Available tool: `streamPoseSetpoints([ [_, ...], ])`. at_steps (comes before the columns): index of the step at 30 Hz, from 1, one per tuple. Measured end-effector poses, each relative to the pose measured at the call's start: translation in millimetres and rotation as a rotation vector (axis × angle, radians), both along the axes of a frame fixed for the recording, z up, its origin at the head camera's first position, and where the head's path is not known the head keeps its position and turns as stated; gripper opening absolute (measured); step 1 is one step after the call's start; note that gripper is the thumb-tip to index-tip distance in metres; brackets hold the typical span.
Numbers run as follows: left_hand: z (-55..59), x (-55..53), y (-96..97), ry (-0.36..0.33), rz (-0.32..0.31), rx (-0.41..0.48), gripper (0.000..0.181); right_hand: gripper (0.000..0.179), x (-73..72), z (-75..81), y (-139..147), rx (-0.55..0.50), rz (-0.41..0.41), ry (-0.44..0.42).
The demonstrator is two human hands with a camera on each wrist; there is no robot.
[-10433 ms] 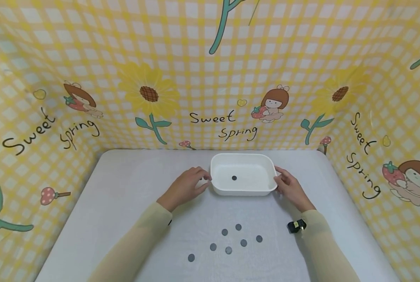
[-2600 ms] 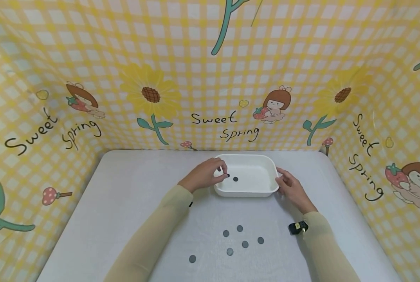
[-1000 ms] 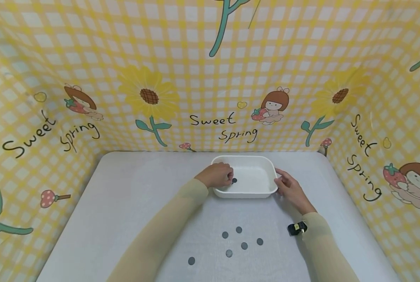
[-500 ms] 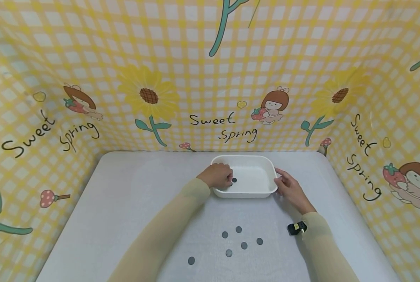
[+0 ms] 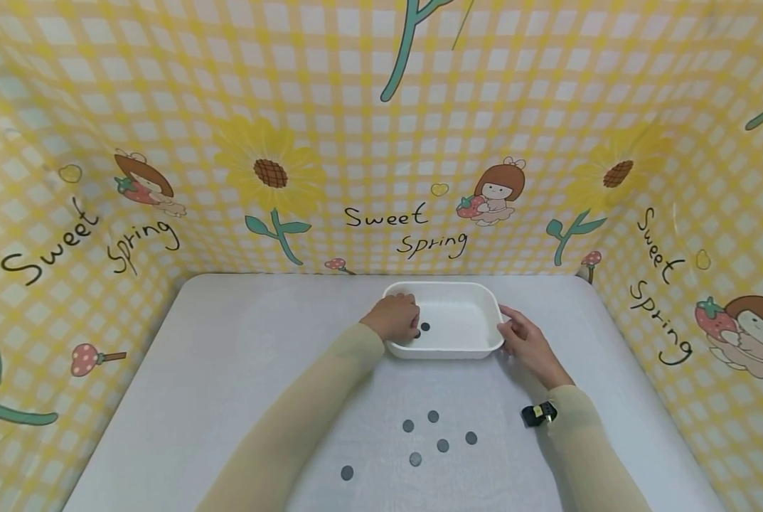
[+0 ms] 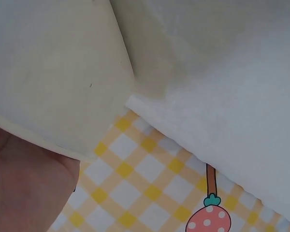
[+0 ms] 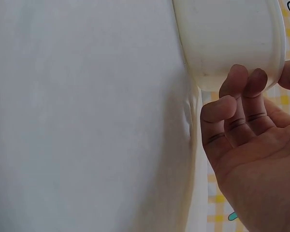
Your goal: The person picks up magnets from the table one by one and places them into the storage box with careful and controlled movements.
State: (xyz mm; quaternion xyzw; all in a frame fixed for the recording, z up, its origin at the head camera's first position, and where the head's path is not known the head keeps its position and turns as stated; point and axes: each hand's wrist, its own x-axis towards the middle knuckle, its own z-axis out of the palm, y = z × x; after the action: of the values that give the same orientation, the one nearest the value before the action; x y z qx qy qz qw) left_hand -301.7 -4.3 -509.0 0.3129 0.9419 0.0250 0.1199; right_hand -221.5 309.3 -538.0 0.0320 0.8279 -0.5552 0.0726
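Observation:
A white tray (image 5: 451, 354) with rounded corners stands near the far edge of the table. My left hand (image 5: 394, 318) reaches over the tray's left end, its fingers bent down inside. At those fingertips a small dark disc (image 5: 417, 334) shows partly, pinched low over the tray's floor. Close to its right, another dark disc (image 5: 425, 326) lies flat in the tray. My right hand (image 5: 527, 343) grips the tray's right end, thumb and fingers at the wall; the right wrist view shows its fingertips (image 7: 238, 75) against the outside. In the left wrist view, only part of the left hand (image 6: 29, 188) shows.
Several grey discs lie on the white table in front of the tray, among them a disc (image 5: 442, 446) in the cluster and a lone disc (image 5: 347, 473) further left. A yellow checked cloth (image 5: 355, 128) walls the table's back and sides.
The left hand came from the table beside the tray, carried a disc over the rim and down inside, then edged slightly left with it. The right hand stays at the tray's right end.

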Motion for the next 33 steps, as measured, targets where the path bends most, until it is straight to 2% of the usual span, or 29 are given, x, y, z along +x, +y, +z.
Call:
streamPoseSetpoints([
  [8,2.1,4.5,0.1,0.038,-0.009,-0.023,0.027,0.056,-0.3,-2.0,0,-0.005,-0.004,0.013],
  [14,2.5,4.9,0.8,0.031,-0.003,-0.013,0.019,0.056,-0.2,-2.9,0,0.001,-0.007,0.007],
  [18,2.4,3.6,2.2,0.022,0.003,0.031,0.011,0.055,0.1,-3.1,0,-0.001,-0.006,0.015],
  [24,1.8,2.6,3.1,0.020,0.008,0.075,0.014,0.055,0.7,-2.6,0,-0.005,-0.003,0.021],
  [28,5.0,3.7,0.2,0.003,0.021,0.148,0.017,0.055,1.0,-2.5,0,-0.003,0.001,0.025],
  [33,12.4,7.9,-10.4,0.033,-0.005,0.267,0.020,0.056,2.2,-1.6,1,-0.001,0.008,0.025],
])
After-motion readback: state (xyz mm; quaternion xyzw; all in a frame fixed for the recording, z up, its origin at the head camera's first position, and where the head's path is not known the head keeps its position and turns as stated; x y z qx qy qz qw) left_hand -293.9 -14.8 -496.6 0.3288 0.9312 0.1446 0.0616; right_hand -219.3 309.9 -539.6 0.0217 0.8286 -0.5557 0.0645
